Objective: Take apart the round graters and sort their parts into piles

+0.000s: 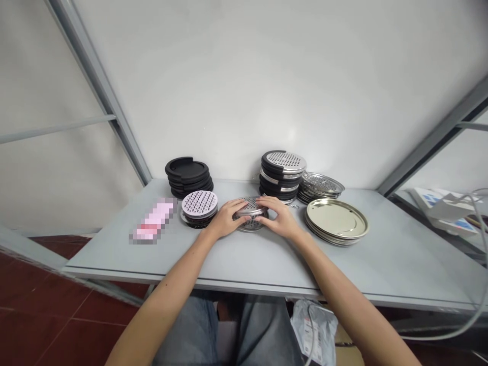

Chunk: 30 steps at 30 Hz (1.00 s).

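Note:
A round perforated metal lid [251, 205] is held level in the middle of the table, between both my hands. My left hand [225, 219] grips its left side, fingers over the top and thumb at the front edge. On the opposite side my right hand [281, 217] holds it the same way. Right under the lid shows another perforated metal piece [250, 224]; whether the two touch is hard to make out. A thin chain [293, 206] lies just right of my right hand. Nearest to my left hand is a stack of discs topped by a pale perforated plate [199, 203].
Black round holders [188, 175] are stacked at the back left. Behind my hands stands a stack of black and silver discs [284, 173], with perforated metal discs [322, 184] beside it. Shiny metal plates [337, 218] sit at right, a blurred pink item [155, 218] at left.

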Each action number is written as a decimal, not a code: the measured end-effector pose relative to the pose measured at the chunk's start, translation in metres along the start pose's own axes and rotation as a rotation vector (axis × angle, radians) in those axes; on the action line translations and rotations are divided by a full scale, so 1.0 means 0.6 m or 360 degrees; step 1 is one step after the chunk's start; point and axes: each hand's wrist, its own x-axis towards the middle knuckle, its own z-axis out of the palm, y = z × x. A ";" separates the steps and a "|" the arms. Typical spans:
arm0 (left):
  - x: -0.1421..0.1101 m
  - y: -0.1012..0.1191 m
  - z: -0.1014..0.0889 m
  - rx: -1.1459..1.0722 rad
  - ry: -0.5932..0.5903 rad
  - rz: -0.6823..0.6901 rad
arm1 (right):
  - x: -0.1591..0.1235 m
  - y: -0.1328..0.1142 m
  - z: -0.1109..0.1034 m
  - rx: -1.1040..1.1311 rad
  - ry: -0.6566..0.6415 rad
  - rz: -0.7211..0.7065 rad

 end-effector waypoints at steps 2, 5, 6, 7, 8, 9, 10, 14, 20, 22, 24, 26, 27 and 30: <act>0.001 -0.003 0.001 -0.0028 0.0029 -0.0001 | 0.001 0.002 -0.004 -0.0035 0.0022 -0.0004; 0.000 -0.006 0.001 -0.0048 0.0068 0.0002 | 0.000 0.015 -0.006 -0.0080 0.0019 -0.0005; 0.000 -0.006 0.002 -0.0044 0.0073 0.0007 | -0.001 0.021 -0.005 -0.0095 0.0021 -0.0008; 0.000 -0.006 0.002 -0.0035 0.0077 0.0013 | -0.002 0.027 -0.003 -0.0111 0.0025 -0.0013; -0.001 -0.005 0.002 -0.0023 0.0079 0.0021 | -0.004 0.032 -0.001 -0.0126 0.0030 -0.0019; -0.001 -0.005 0.001 -0.0010 0.0082 0.0028 | -0.005 0.037 0.001 -0.0139 0.0033 -0.0028; -0.001 -0.004 0.001 0.0001 0.0087 0.0034 | -0.006 0.040 0.002 -0.0148 0.0036 -0.0039; 0.000 -0.001 0.000 0.0004 0.0125 0.0053 | -0.007 0.046 0.004 -0.0227 0.0039 -0.0087; 0.001 0.001 0.002 -0.0067 0.0203 0.0066 | -0.011 0.049 0.007 -0.0476 0.0157 0.0038; 0.001 0.001 0.004 -0.0071 0.0267 0.0067 | -0.013 0.052 0.009 -0.0530 0.0212 0.0127; 0.002 0.001 0.005 -0.0071 0.0337 0.0072 | -0.015 0.053 0.009 -0.0579 0.0289 0.0192; 0.003 0.001 0.006 -0.0061 0.0393 0.0073 | -0.014 0.051 0.008 -0.0625 0.0379 0.0238; 0.003 0.001 0.006 -0.0052 0.0415 0.0073 | -0.013 0.050 0.008 -0.0643 0.0416 0.0257; 0.004 0.001 0.006 -0.0024 0.0445 0.0076 | -0.011 0.046 0.004 -0.0679 0.0518 0.0301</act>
